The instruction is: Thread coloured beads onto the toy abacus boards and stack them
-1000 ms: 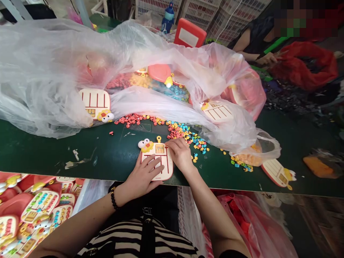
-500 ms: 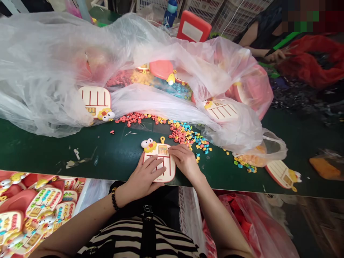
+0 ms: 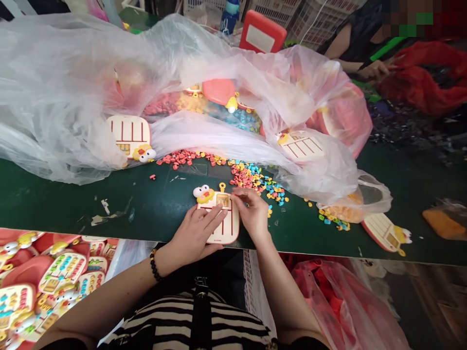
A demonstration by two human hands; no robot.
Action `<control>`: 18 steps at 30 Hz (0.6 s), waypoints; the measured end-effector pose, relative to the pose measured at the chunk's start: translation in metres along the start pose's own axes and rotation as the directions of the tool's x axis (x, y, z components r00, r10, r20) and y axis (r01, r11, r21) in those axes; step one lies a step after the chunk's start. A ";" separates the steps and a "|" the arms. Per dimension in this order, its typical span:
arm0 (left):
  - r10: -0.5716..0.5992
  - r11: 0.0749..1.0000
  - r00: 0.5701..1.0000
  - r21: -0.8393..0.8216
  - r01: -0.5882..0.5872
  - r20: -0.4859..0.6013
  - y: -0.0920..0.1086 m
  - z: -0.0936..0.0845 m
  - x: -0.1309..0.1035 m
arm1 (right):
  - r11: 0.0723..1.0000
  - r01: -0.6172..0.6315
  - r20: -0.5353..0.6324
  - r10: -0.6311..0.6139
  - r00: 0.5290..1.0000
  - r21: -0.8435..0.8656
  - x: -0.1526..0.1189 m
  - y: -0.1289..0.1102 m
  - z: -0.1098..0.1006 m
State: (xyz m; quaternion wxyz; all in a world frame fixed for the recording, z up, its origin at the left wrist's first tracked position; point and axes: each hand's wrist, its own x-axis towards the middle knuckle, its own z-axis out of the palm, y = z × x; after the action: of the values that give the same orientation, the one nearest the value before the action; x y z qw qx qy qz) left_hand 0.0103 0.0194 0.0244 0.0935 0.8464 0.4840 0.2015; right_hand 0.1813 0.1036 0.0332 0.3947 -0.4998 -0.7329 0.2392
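Note:
A cream toy board (image 3: pixel 228 226) with a red rim, dark slots, a yellow duck head with big white eyes and a yellow loop lies near the table's front edge. My left hand (image 3: pixel 195 231) holds it from the left, fingers laid across its face and thumb by the lower edge. At the board's upper right corner, my right hand (image 3: pixel 252 211) is closed in a pinch. What sits between those fingertips is too small to make out. Just beyond lie loose red, yellow and blue pieces (image 3: pixel 244 177).
Clear plastic bags (image 3: pixel 204 129) of boards and pieces stretch across the green table (image 3: pixel 146 209). Another duck board (image 3: pixel 381 231) lies at the right. Boards fitted with coloured pieces (image 3: pixel 63 272) fill a container at lower left. A co-worker's hand (image 3: pixel 375 69) is at upper right.
My right fingertips have moved from beside the board's small window to its upper right edge. The left fingers have shifted slightly up over the slots.

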 end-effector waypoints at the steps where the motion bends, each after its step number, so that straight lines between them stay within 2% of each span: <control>1: -0.013 1.000 1.000 0.005 0.013 0.023 0.000 -0.001 0.001 | 0.998 0.028 -0.011 -0.029 1.000 -0.054 0.000 0.003 -0.002; 4: -0.053 0.998 0.999 0.014 0.053 0.011 -0.002 0.000 0.002 | 0.953 0.162 0.032 -0.159 0.987 -0.255 -0.004 0.010 -0.002; 7: -0.085 0.996 0.993 -0.004 0.085 -0.078 -0.004 0.006 -0.002 | 0.899 0.194 0.024 -0.201 0.979 -0.393 -0.011 0.012 0.002; 10: -0.105 0.994 0.984 -0.039 0.100 -0.143 -0.005 0.011 -0.007 | 0.873 0.200 0.024 -0.212 0.977 -0.446 -0.015 0.015 0.001; 15: -0.075 0.997 0.975 -0.036 0.069 -0.210 -0.003 0.015 -0.013 | 0.818 0.286 0.148 -0.244 0.958 -0.499 -0.030 0.009 -0.007; 18: -0.083 0.996 0.966 -0.049 0.074 -0.244 -0.003 0.017 -0.016 | 0.787 0.282 0.121 -0.260 0.958 -0.549 -0.051 -0.005 -0.001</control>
State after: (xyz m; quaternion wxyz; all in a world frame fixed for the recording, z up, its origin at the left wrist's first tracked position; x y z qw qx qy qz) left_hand 0.0083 0.0082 0.0039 0.0573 0.7932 0.5209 0.3103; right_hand 0.1896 0.0548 0.0201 0.2464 -0.4783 -0.8422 -0.0357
